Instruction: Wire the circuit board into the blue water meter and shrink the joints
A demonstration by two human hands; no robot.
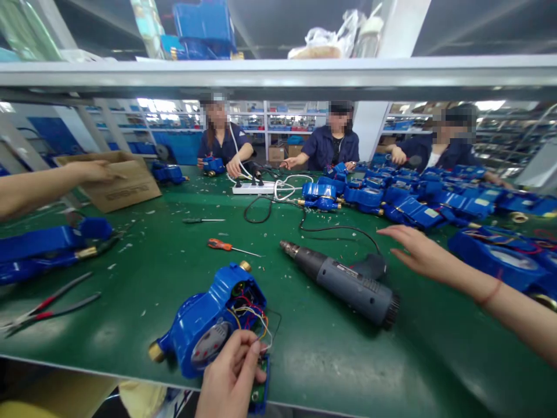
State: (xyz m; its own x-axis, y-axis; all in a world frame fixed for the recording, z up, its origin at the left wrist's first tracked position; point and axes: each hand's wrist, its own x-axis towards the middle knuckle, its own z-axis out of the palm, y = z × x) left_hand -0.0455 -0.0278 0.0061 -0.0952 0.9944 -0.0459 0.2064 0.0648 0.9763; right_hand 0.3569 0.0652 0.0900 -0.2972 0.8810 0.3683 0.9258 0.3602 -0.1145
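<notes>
While the left hand [232, 368] pinches delicate-looking wires [257, 312], bottom centre, the right hand [411, 247] open and empty, the meter [185, 328] seems heavy, best held by its body.

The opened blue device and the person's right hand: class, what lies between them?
In the head view, the grey heat gun rests on the green tabletop between the opened blue device and the right hand.

We're def in a factory assembly workshop imo: green workbench [322, 374] under our right fingers [400, 235], heat gun [348, 284] b/w those & our left fingers [248, 351], tons of similar blue units [418, 215] beyond the right ones, 3 ppl in navy [317, 142] across from both, stocked racks [289, 132] behind 'em.
</notes>
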